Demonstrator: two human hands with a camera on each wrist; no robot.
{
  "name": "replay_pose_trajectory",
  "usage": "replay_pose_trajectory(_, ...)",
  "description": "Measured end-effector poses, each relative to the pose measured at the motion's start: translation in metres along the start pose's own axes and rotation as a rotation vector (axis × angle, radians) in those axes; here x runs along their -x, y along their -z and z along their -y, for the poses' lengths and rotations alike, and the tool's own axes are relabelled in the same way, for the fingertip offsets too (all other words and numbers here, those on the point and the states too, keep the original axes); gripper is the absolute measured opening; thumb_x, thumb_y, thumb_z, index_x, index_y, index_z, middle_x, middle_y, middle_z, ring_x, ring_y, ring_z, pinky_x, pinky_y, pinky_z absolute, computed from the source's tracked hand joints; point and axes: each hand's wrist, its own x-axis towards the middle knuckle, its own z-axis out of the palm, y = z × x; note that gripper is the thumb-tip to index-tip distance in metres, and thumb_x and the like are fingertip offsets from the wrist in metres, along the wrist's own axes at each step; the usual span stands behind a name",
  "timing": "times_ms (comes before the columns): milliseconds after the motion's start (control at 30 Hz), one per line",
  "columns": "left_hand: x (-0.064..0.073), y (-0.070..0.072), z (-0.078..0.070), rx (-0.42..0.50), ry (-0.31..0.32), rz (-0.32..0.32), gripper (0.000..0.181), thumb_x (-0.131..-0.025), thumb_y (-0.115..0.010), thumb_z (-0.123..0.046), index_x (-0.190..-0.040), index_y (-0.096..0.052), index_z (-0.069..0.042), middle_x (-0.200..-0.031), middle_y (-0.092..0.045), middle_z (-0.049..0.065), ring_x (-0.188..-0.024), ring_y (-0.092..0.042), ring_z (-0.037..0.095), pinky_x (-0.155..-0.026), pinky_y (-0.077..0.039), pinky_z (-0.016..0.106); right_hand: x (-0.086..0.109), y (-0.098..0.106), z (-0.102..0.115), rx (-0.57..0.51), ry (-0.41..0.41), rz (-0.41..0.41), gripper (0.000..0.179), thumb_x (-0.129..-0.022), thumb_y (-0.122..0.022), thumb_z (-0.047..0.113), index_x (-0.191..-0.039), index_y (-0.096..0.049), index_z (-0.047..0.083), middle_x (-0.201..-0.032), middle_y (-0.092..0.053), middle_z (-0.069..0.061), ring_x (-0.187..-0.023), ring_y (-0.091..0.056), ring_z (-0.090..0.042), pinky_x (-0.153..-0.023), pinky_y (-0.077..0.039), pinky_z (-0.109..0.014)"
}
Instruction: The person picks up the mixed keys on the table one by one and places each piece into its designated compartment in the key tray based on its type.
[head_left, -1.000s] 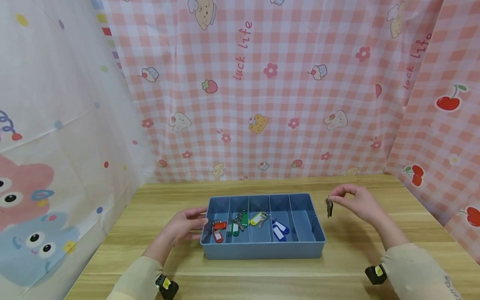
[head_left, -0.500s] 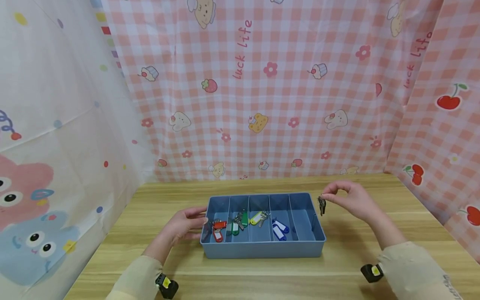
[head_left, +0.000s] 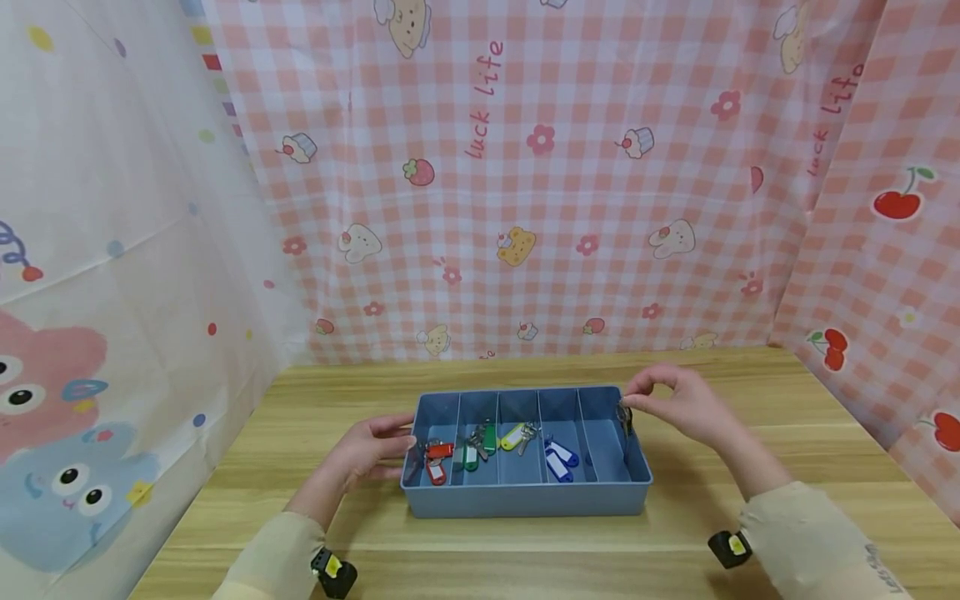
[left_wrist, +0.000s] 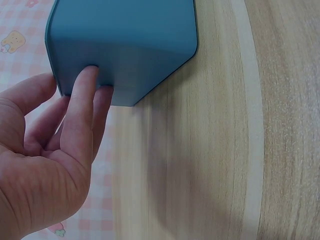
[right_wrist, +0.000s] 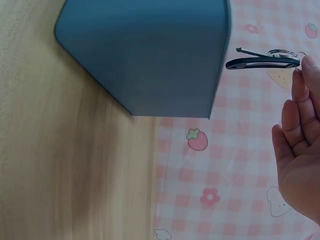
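Note:
In the head view, my left hand point(head_left: 375, 450) touches the left end of the blue divided box point(head_left: 525, 501). The left wrist view shows extended fingers point(left_wrist: 82, 97) against the box's outer end wall. My right hand point(head_left: 682, 404) pinches a key with a black tag point(head_left: 626, 417) by its ring, so it hangs at the box's right rim, by the rightmost compartment. In the right wrist view, the black tag point(right_wrist: 262, 63) and a key dangle from the fingertips. Red tags point(head_left: 437, 471), green tags point(head_left: 471, 458), a yellow tag point(head_left: 513, 437) and blue tags point(head_left: 558, 462) lie in separate compartments.
The box stands on a wood-grain table point(head_left: 480, 554). Pink checked cloth point(head_left: 480, 208) hangs behind and to the right, and a white printed cloth point(head_left: 150, 208) hangs on the left. Metal keys point(head_left: 527, 435) lie beside the yellow tag.
My right hand has moved left, bringing the key with the black tag from outside the box to its right rim. The left hand and the box have stayed in place.

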Motion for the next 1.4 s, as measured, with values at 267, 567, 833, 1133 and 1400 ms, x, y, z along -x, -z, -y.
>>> replay_pose_trajectory(267,0.000,0.001,0.000,0.003,0.002,-0.004,0.052,-0.095,-0.065,-0.003,-0.144,-0.048,0.002,-0.139,-0.051,0.028,-0.109,-0.063,0.032,-0.080,-0.058,0.048,0.000,-0.009,-0.005,0.020,-0.005,0.030,0.004,-0.090,-0.075,0.017,-0.089,-0.073,0.014,-0.091,-0.065,0.001,-0.092,-0.056,-0.022,-0.083,-0.048,-0.041)
replay_pose_trajectory(567,-0.001,0.001,0.000,0.012,0.002,-0.003,0.052,-0.094,-0.065,-0.001,-0.143,-0.048,0.003,-0.139,-0.050,0.029,-0.109,-0.063,0.032,-0.079,-0.058,0.048,0.000,-0.018,-0.016,0.011,0.016,0.067,0.005,-0.088,-0.076,0.011,-0.085,-0.073,0.013,-0.085,-0.065,0.003,-0.088,-0.056,-0.021,-0.084,-0.049,-0.047)
replay_pose_trajectory(833,0.000,0.001,0.000,-0.009,0.010,-0.008,0.053,-0.094,-0.067,-0.004,-0.143,-0.049,0.002,-0.139,-0.051,0.028,-0.109,-0.063,0.033,-0.079,-0.058,0.048,-0.001,-0.020,-0.021,0.041,0.039,0.105,0.005,-0.089,-0.075,0.013,-0.087,-0.074,0.009,-0.083,-0.065,0.005,-0.084,-0.056,-0.018,-0.080,-0.050,-0.039)
replay_pose_trajectory(1133,0.001,0.001,0.001,0.001,0.011,-0.008,0.052,-0.094,-0.066,-0.004,-0.143,-0.050,0.001,-0.138,-0.052,0.028,-0.106,-0.064,0.031,-0.077,-0.059,0.048,-0.002,-0.022,-0.025,0.061,0.051,0.113,0.006,-0.089,-0.076,0.014,-0.086,-0.074,0.009,-0.081,-0.065,0.007,-0.085,-0.057,-0.017,-0.082,-0.049,-0.047)
replay_pose_trajectory(1400,0.000,0.001,0.000,-0.009,0.021,-0.020,0.052,-0.094,-0.067,-0.005,-0.143,-0.051,0.000,-0.137,-0.053,0.027,-0.105,-0.065,0.030,-0.077,-0.059,0.047,-0.004,-0.023,-0.025,0.096,0.060,0.126,0.005,-0.088,-0.076,0.013,-0.085,-0.074,0.010,-0.079,-0.065,0.008,-0.082,-0.056,-0.017,-0.079,-0.050,-0.046)
